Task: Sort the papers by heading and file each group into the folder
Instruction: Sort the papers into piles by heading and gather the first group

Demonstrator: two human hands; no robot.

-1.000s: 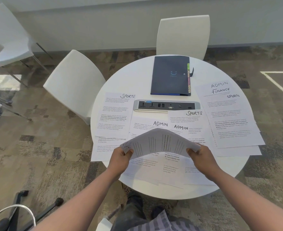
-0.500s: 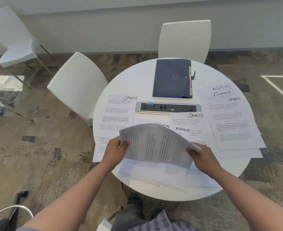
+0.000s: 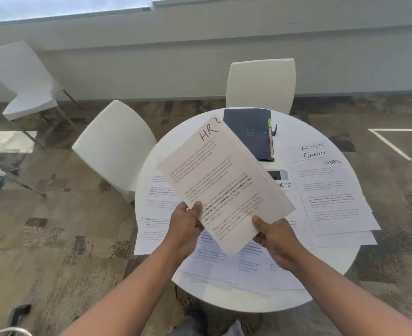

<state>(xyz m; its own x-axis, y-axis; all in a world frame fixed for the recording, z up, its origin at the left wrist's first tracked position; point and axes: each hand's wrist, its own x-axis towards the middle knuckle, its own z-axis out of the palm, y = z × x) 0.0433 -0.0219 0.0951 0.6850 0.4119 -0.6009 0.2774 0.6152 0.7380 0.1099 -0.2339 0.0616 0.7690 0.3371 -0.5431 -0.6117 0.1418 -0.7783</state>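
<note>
I hold a sheet headed "HR" upright above the round white table, tilted to the left. My left hand pinches its lower left edge and my right hand grips its bottom right corner. A dark blue folder with coloured tabs lies closed at the far side of the table. To the right lies a fanned stack with headings "ADMIN", "FINANCE" and "SPORTS". More printed sheets lie spread under and around my hands, partly hidden by the held sheet.
A grey power strip shows partly behind the held sheet at the table's middle. White chairs stand at the table's far side and left, a third further left. A patterned carpet surrounds the table.
The sheet, held curved and low over the table before, is now raised and turned so its "HR" heading faces me. The camera has tilted up.
</note>
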